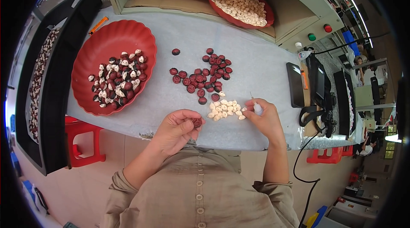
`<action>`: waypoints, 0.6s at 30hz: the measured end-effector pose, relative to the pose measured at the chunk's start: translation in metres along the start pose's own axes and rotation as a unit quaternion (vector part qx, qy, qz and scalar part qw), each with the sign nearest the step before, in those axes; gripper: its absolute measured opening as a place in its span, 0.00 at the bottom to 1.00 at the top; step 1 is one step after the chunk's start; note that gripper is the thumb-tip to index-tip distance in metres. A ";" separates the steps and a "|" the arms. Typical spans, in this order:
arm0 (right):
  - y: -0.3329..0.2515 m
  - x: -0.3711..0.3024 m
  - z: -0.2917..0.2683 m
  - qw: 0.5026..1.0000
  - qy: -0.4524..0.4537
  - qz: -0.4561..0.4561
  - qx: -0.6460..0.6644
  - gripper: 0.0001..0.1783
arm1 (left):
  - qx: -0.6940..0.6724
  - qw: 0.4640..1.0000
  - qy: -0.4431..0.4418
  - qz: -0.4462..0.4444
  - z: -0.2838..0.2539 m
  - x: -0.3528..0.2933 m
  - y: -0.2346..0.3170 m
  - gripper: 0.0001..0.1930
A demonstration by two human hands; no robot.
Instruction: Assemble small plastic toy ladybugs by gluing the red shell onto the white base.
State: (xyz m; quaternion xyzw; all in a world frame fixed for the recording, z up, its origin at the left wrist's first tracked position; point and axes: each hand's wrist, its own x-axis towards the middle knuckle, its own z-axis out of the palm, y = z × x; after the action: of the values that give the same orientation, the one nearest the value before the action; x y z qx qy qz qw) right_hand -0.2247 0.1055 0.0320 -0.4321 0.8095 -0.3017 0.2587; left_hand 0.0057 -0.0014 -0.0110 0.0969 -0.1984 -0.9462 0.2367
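My left hand (pixel 177 132) pinches a small dark red round piece (pixel 197 122) near the table's front edge. In my right hand (pixel 265 120) is a small whitish needle-tip bottle (pixel 257 108), its thin tip pointing up and away from me. Thumb and fingertips of that hand are at a small cream piece (pixel 244 109), at the right side of a cluster of cream pieces (pixel 224 109); whether they grip it, I cannot tell. Just beyond lies a loose group of dark red round pieces (pixel 199 77), some with black undersides.
A red scalloped bowl (pixel 92 36) with joined red-and-cream pieces stands at left, beside a black tray (pixel 64 74). Under the shelf at the back is a red dish (pixel 267 19) of cream pieces. A phone-like black device (pixel 295 83) and cables lie at right.
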 end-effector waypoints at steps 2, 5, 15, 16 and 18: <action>-0.004 -0.001 0.001 0.997 0.021 0.021 0.076 0.09 | 0.002 1.000 0.011 -0.013 0.001 0.000 0.003 0.12; -0.026 -0.008 0.003 0.976 -0.015 0.037 0.213 0.07 | -0.007 1.000 0.003 -0.021 -0.004 0.003 0.001 0.12; -0.070 -0.018 0.057 0.931 -0.089 -0.136 0.327 0.08 | -0.025 0.999 0.007 -0.028 0.001 0.002 0.005 0.11; -0.073 -0.019 0.058 0.929 -0.092 -0.121 0.337 0.07 | -0.019 0.999 0.005 -0.033 0.001 0.002 0.005 0.11; -0.075 -0.019 0.060 0.927 -0.097 -0.105 0.346 0.07 | -0.016 0.999 0.004 -0.035 0.001 0.002 0.004 0.11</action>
State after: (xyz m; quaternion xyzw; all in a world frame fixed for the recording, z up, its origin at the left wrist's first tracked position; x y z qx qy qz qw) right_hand -0.1338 0.0728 0.0474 -0.4255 0.5758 -0.5452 0.4360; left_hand 0.0055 -0.0055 -0.0088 0.1038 -0.1790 -0.9566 0.2053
